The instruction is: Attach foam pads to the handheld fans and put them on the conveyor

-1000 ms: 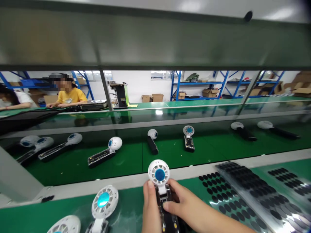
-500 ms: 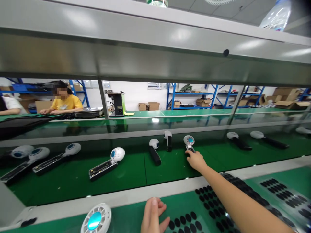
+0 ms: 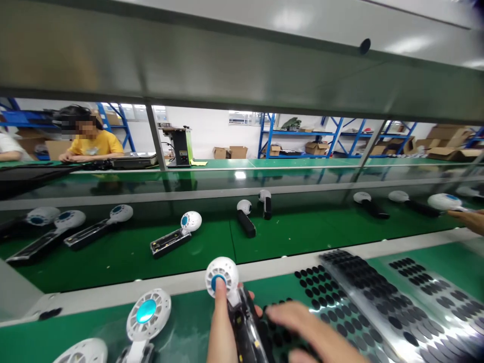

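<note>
My left hand is closed around a handheld fan with a round white slotted head and a dark handle. Its thumb lies over the blue centre of the head, and the handle's open side shows small parts inside. Just right of the handle is my right hand, blurred, fingers apart, with nothing visible in it. Beneath and beyond it lie sheets of round black stickers. To the left, another fan with a shiny blue centre rests on the green bench, beside a partly seen white head.
Several similar fans lie along the green conveyor belt behind a pale rail. Another person's hand touches a fan at the right edge. A metal shelf spans overhead. A person in yellow sits across the line.
My right hand has come back from the belt toward me. The fan it was touching there is now in my left hand. Another person's hand has appeared at the right.
</note>
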### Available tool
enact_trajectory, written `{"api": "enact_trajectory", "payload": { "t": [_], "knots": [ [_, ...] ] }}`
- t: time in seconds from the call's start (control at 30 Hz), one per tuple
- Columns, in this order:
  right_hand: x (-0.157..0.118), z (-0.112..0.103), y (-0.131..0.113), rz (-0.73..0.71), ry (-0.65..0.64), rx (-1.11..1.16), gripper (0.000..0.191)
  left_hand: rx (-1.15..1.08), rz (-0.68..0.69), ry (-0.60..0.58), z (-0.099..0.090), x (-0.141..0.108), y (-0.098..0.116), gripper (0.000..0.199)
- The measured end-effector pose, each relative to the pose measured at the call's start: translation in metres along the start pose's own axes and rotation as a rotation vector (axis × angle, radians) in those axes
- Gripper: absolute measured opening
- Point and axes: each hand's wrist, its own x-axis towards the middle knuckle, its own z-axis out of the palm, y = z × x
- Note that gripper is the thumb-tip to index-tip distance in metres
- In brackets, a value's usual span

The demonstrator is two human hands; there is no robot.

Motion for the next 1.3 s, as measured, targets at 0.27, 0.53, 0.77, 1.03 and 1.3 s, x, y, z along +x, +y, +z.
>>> {"api": "enact_trajectory", "payload": {
  "t": [0.27, 0.53, 0.77, 1.03, 1.3],
  "knots": [
    [0.038, -0.047, 0.011, 0.045, -0.031, -0.305, 0.02, 0.081, -0.008, 0.061, 0.012, 0.004, -0.015, 0.057],
    [0.037, -0.04, 0.01, 0.094, -0.005, -0.309, 0.014, 0.104, 0.032, 0.124, 0.014, 0.002, -0.025, 0.065],
    [0.008, -0.053, -0.017, -0.056, 0.055, -0.298, 0.014, 0.147, 0.045, 0.153, 0.018, 0.0, -0.026, 0.077],
    [0.025, -0.039, -0.045, 0.05, -0.081, 0.118, 0.014, 0.279, 0.169, 0.153, 0.016, -0.004, -0.026, 0.056],
    [0.033, -0.019, -0.05, 0.097, -0.075, 0.113, 0.016, 0.329, 0.231, 0.145, 0.021, -0.014, -0.022, 0.047]
  ]
}}
